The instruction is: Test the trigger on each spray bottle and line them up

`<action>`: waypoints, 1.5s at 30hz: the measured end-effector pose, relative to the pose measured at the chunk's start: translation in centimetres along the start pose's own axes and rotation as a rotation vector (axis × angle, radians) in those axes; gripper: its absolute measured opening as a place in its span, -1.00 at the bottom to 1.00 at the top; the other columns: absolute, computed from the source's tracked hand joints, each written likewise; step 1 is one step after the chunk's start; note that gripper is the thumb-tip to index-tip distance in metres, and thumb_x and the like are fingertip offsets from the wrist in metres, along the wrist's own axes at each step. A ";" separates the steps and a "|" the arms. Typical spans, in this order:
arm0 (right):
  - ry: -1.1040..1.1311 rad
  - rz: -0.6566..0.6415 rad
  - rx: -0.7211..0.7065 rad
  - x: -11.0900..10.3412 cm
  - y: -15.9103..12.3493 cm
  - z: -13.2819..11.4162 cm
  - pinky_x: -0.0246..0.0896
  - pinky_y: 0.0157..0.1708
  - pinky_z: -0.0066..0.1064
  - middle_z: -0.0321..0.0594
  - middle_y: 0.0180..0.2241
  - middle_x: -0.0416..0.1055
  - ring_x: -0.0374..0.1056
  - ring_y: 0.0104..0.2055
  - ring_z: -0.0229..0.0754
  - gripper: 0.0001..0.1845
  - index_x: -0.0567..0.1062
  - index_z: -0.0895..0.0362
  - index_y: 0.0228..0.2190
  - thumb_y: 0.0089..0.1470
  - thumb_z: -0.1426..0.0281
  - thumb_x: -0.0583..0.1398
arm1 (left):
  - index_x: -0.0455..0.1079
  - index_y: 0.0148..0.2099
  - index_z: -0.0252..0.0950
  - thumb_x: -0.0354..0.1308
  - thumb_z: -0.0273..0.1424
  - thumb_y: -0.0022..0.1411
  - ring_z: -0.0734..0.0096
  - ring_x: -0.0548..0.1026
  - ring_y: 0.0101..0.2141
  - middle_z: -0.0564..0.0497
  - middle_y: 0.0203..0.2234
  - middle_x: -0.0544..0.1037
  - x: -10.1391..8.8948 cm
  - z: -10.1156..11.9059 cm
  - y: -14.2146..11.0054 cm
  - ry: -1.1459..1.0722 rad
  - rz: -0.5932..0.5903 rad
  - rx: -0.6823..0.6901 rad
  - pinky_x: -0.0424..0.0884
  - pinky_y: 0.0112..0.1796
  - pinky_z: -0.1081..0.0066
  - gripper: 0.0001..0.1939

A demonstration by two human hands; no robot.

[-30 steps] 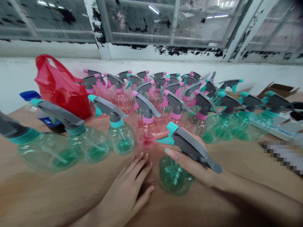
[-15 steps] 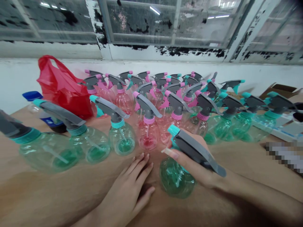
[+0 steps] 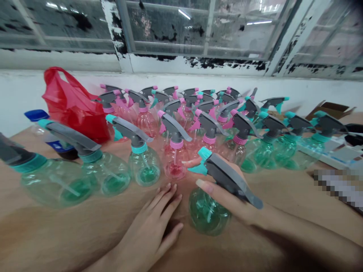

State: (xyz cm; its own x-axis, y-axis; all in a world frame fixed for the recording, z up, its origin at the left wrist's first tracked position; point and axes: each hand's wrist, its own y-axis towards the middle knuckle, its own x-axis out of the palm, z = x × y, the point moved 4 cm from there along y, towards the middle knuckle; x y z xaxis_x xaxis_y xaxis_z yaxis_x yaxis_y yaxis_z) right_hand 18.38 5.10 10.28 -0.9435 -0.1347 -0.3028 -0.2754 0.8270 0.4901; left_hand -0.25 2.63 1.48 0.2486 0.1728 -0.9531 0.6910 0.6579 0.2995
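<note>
The right hand grasps a green spray bottle toward the table's near edge; the left hand lies released.

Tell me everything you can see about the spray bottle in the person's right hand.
The spray bottle has a rounded, see-through green body that looks like plastic. Its sprayer head is dark grey with a long, lighter grey back, and carries a turquoise nozzle and trigger. The right hand grips it around the neck, hiding the collar. The nozzle points away and to the left. Whether the base touches the table is hard to tell.
</note>
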 end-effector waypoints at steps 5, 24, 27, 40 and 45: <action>-0.001 -0.008 0.005 0.0 0.0 -0.1 0.39 -0.28 -0.38 -0.25 -0.32 0.48 0.42 -0.33 -0.22 -0.75 0.46 0.10 -0.15 0.08 0.38 0.21 | 0.23 0.26 -0.35 0.01 -0.21 0.38 0.07 0.27 0.20 -0.17 0.22 0.30 0.1 0.0 0.0 -0.002 0.006 0.005 0.29 0.12 0.10 -0.50; -0.075 0.034 -0.117 -0.1 -0.1 0.0 0.34 -0.29 -0.38 -0.38 -0.31 0.44 0.40 -0.33 -0.23 -0.75 0.37 -0.10 -0.19 0.07 0.39 0.24 | 0.23 0.26 -0.35 0.01 -0.22 0.37 0.06 0.27 0.19 -0.18 0.22 0.30 0.3 -0.1 0.1 0.018 -0.021 -0.004 0.32 0.10 0.10 -0.50; -0.091 0.030 -0.022 -0.1 0.1 0.2 0.26 -0.44 -0.41 -0.38 -0.46 0.35 0.31 -0.46 -0.27 -0.86 0.37 0.00 -0.35 0.07 0.30 0.26 | 0.24 0.25 -0.37 0.02 -0.22 0.37 0.04 0.29 0.18 -0.20 0.22 0.30 0.3 0.0 0.0 0.039 -0.018 0.004 0.34 0.08 0.09 -0.49; 0.020 0.016 0.014 0.0 -0.1 0.2 0.38 -0.28 -0.40 -0.24 -0.30 0.48 0.43 -0.30 -0.23 -0.79 0.46 0.10 -0.19 0.07 0.39 0.22 | 0.23 0.26 -0.36 0.01 -0.22 0.38 0.07 0.26 0.20 -0.18 0.23 0.28 0.3 -0.1 0.0 0.020 -0.013 0.007 0.28 0.12 0.12 -0.49; 0.018 0.008 0.040 0.0 0.0 0.4 0.39 -0.23 -0.35 -0.26 -0.35 0.44 0.41 -0.32 -0.22 -0.81 0.46 0.08 -0.20 0.09 0.35 0.21 | 0.23 0.27 -0.32 0.02 -0.22 0.37 0.07 0.24 0.21 -0.14 0.24 0.27 0.3 -0.1 0.1 -0.019 -0.022 -0.016 0.27 0.13 0.10 -0.50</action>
State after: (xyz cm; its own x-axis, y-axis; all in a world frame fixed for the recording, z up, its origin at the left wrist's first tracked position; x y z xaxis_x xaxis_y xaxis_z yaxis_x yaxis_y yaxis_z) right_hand 18.45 5.31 9.94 -0.9491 -0.1372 -0.2836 -0.2601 0.8491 0.4597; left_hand -0.24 2.83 1.25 0.2464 0.1437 -0.9585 0.6856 0.6731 0.2772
